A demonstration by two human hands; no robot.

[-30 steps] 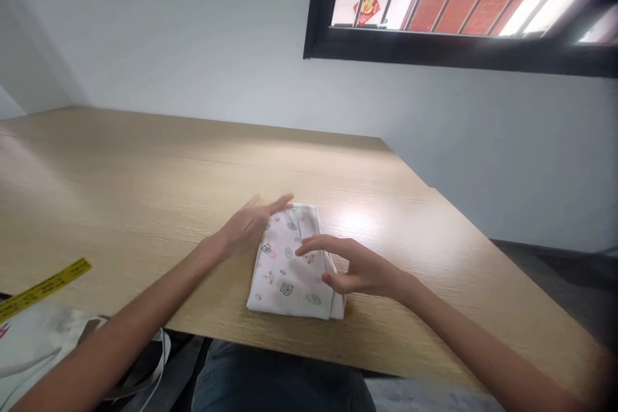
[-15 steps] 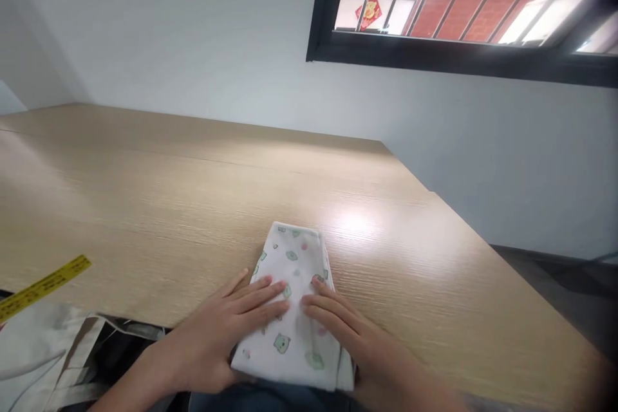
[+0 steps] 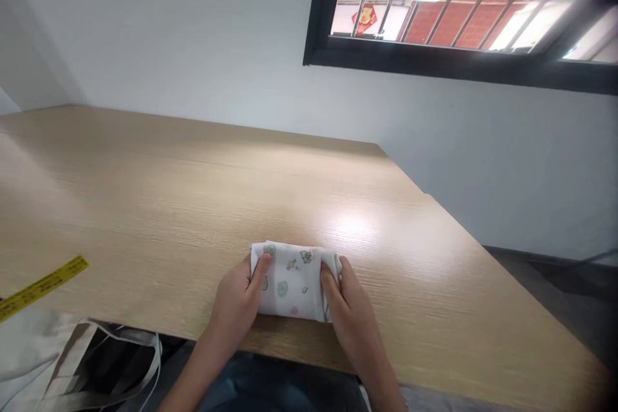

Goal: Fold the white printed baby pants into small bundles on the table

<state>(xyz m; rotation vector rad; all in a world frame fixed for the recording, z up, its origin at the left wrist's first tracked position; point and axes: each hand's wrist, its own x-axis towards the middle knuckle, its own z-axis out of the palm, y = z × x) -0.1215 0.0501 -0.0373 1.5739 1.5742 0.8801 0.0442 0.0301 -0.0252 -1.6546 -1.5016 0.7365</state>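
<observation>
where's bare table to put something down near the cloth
Bare wood runs from the folded cloth back to the wall, and right of the right hand to the table edge. Left, a free stretch lies between the left hand and the yellow tape measure. Crowded only where both hands grip the cloth.

The small white cloth [image 3: 292, 282], printed with little green and pink cartoon animals, is sitting folded into a compact, thick rectangle, lying flat and crosswise on the wooden table [image 3: 145, 206], close to its near edge.
</observation>
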